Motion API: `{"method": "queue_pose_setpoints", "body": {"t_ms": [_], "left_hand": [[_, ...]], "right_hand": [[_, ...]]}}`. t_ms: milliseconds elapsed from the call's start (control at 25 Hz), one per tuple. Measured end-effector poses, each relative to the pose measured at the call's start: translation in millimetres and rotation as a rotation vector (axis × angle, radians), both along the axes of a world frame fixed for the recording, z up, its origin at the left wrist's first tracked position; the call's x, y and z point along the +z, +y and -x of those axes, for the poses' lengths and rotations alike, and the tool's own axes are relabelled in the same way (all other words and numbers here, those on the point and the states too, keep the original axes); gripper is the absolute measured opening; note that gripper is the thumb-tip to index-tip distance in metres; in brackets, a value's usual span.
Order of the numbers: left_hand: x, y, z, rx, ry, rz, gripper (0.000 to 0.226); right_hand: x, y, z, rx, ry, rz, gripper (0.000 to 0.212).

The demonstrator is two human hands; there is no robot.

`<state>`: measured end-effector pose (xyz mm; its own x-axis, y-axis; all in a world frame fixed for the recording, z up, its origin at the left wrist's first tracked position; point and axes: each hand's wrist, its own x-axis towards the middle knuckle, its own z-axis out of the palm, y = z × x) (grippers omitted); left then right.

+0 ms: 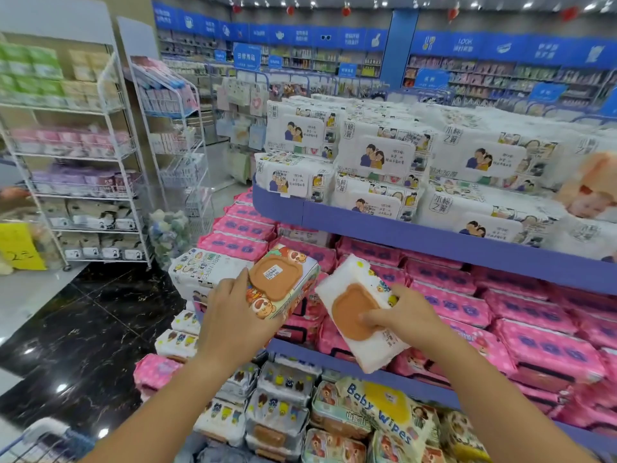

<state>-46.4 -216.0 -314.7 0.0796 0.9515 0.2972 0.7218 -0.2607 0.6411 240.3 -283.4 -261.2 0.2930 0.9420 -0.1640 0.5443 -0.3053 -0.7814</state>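
Entry one, largest: I log a blue tiered shelving unit (pixel 434 238) filling the right half of the head view. Its top tier holds stacked white wipe packs (pixel 377 155) printed with cartoon couples. The tier below is packed with pink wipe packs (pixel 534 309). At far left stands a white wire rack (pixel 83 155) of boxed goods over a black marbled floor (pixel 83 329). The bottom tier, nearest me, holds mixed packs, among them a yellow-lidded Baby Wipes pack (pixel 384 406). Held items: a bear-print pack (pixel 283 282) with an orange lid, raised in front of the pink tier and tilted, its left end gripped by the left hand (pixel 230 315). The thumb is on the top face by the lid and the fingers are wrapped underneath, out of my sight. Just beside it, not touching, a white pack (pixel 357 312) with an orange lid is gripped by the right hand (pixel 407 315), fingers curled over the lid. I cannot see where its thumb lies. Smallest: a price sticker (pixel 273 272) on the bear-print pack's lid, print unreadable.
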Motion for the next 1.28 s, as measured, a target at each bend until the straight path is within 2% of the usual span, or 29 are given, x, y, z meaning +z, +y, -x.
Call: {"method": "queue_pose_setpoints", "body": {"t_ms": [80, 160, 320, 480, 560, 640, 760, 840, 880, 960, 1040, 1160, 1280], "left_hand": [[-8, -23, 9, 0.044, -0.034, -0.002, 0.096], [-17, -48, 22, 0.085, -0.091, 0.0, 0.084], [-44, -91, 67, 0.247, -0.212, 0.05, 0.062], [-70, -130, 133, 0.496, -0.24, 0.141, 0.065], [-85, -148, 170, 0.618, -0.245, 0.176, 0.063], [-106, -168, 215, 0.772, -0.266, 0.203, 0.063], [-137, -198, 275, 0.956, -0.309, 0.291, 0.096], [-163, -215, 314, 1.053, -0.321, 0.367, 0.106], [-176, -222, 330, 1.08, -0.312, 0.388, 0.103], [-204, -229, 360, 1.123, -0.32, 0.423, 0.09], [-233, -231, 386, 1.164, -0.355, 0.482, 0.092], [-277, -222, 410, 1.242, -0.392, 0.572, 0.099], [-337, -203, 425, 1.301, -0.41, 0.593, 0.099]], "right_hand": [[-2, -10, 15, 0.0, 0.221, -0.016, 0.033], [-14, -14, 38, 0.022, 0.393, 0.005, 0.037], [-52, -7, 97, 0.097, 0.549, 0.116, 0.039], [-98, 7, 172, 0.224, 0.666, 0.285, 0.049], [-118, 12, 220, 0.293, 0.688, 0.377, 0.061], [-140, 14, 279, 0.364, 0.686, 0.474, 0.058], [-171, 8, 363, 0.456, 0.675, 0.558, 0.047], [-200, 2, 418, 0.486, 0.657, 0.619, 0.038], [-213, 0, 441, 0.486, 0.641, 0.634, 0.039], [-242, 0, 483, 0.465, 0.6, 0.681, 0.053], [-273, 3, 519, 0.471, 0.553, 0.744, 0.06], [-317, 6, 559, 0.434, 0.521, 0.766, 0.047], [-379, 6, 594, 0.405, 0.493, 0.753, 0.042]]}}
